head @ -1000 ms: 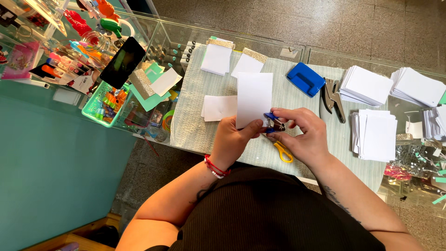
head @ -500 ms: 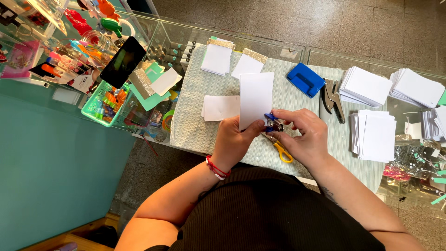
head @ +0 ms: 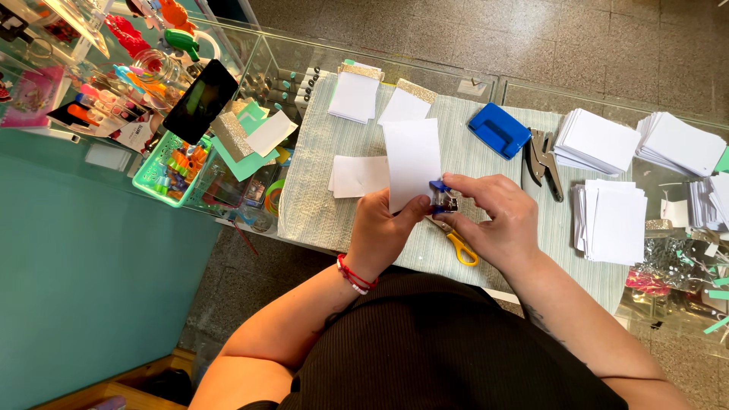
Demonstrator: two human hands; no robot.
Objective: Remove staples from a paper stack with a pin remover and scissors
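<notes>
Risked a crooked bite: white card (head: 411, 163) at frame centre, pinched upright in closed left hand (head: 383, 237), liable to slip while right hand (head: 493, 220) squeezed small blue stapler (head: 441, 197) on its lower corner. Further right, white card stacks (head: 598, 141); upper left, green basket (head: 161, 168), pink packet (head: 26, 99).
</notes>
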